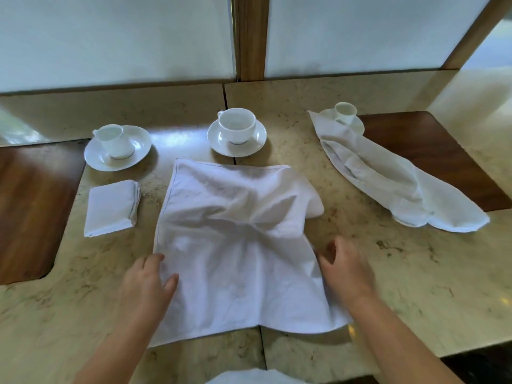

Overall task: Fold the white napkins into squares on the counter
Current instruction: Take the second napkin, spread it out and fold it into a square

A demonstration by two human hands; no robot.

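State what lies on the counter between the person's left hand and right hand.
The spread, wrinkled white napkin lies between the left hand and right hand, seen in the head view.

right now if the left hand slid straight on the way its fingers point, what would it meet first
The left hand already touches the spread napkin; going on up and right, it would likely meet the napkin's bunched wrinkles first.

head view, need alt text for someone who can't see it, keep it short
A person's left hand and right hand rest at either side of a rumpled white napkin spread on a marble counter. A folded napkin lies to its left, an unfolded napkin to its right, and three white cups on saucers stand behind.
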